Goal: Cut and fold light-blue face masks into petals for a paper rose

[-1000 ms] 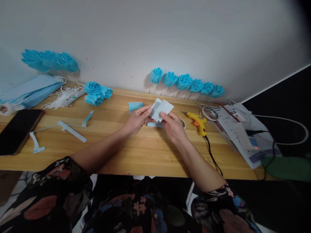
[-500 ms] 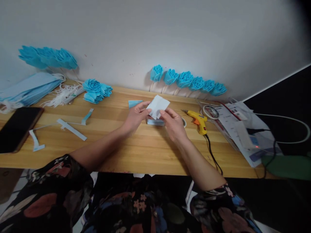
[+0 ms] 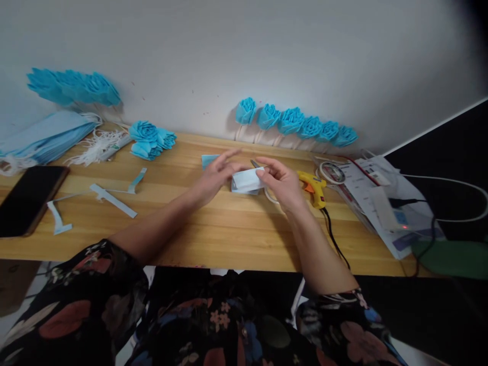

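My right hand (image 3: 281, 184) pinches a pale, folded piece of mask fabric (image 3: 247, 179) by its right end, low over the tabletop. At that piece's left end is my left hand (image 3: 213, 180), its fingers stretched and apart; whether a fingertip touches the fabric I cannot tell. Below the held piece lies more pale blue folded fabric (image 3: 244, 191), mostly covered. Behind my left fingers a flat blue fabric piece (image 3: 209, 160) rests on the table. A grey pointed tip (image 3: 254, 163) shows between my hands, the rest hidden. Part of a white ring (image 3: 271, 197) shows beside my right hand.
A yellow glue gun (image 3: 314, 189) and a tape roll (image 3: 331, 173) lie right, near papers (image 3: 396, 239) and a power strip (image 3: 385, 211). Blue fabric flowers (image 3: 292, 121) lean on the wall; others (image 3: 147, 140) lie left, with masks (image 3: 49, 134), cut strips (image 3: 114, 201) and a phone (image 3: 32, 201).
Both hands held the piece raised and tilted; now it is lower and flatter, in my right hand. My left fingers have spread away from it. The grey tip has come into sight.
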`<action>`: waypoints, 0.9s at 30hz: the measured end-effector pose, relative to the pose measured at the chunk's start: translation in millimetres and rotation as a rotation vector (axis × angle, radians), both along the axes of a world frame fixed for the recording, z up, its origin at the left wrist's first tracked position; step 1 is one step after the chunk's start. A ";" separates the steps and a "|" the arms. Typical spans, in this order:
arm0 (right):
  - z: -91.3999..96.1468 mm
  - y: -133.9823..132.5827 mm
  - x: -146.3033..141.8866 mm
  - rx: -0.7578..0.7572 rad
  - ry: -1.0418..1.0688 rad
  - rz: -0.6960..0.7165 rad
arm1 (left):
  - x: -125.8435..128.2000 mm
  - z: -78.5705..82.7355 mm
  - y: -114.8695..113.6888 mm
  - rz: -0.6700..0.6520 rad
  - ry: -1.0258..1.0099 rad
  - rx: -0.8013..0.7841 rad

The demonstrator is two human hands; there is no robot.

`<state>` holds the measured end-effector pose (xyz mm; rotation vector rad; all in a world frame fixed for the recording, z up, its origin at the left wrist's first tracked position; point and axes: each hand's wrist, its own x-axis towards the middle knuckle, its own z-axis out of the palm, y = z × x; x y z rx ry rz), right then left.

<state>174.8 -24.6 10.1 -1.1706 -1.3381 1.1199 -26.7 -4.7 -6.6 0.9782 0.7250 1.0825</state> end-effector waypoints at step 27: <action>-30.2 -27.6 -36.6 0.546 -0.992 0.363 | -10.6 17.8 0.9 -0.010 -0.364 -0.067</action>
